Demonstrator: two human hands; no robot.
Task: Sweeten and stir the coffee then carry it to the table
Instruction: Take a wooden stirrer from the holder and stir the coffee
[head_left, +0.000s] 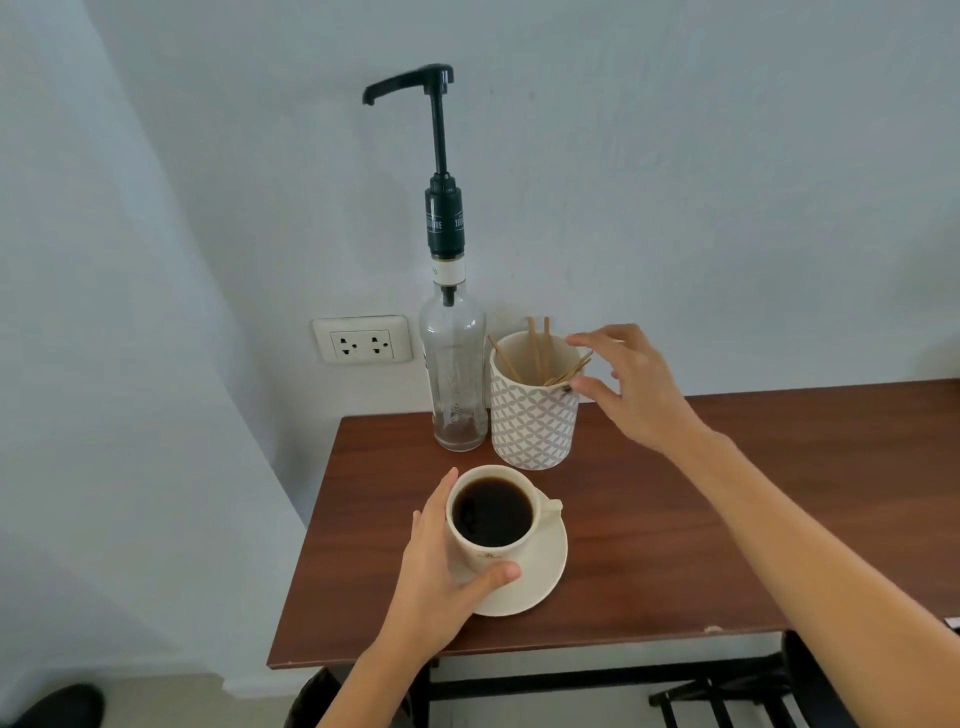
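A cream cup (493, 540) full of black coffee stands on a cream saucer (540, 577) near the front left of the brown table (675, 519). My left hand (441, 561) wraps around the cup's left side, thumb across its front. Behind it stand a clear glass syrup bottle (455, 384) with a tall black pump and a patterned white holder (532, 415) with several wooden stir sticks (537, 345). My right hand (631, 387) hovers at the holder's right rim, fingers spread near the sticks, holding nothing.
The table stands against a pale wall with a double socket (362, 339) left of the bottle. A black metal frame (727, 686) shows under the table edge. A dark shoe (57, 704) is at the bottom left on the floor.
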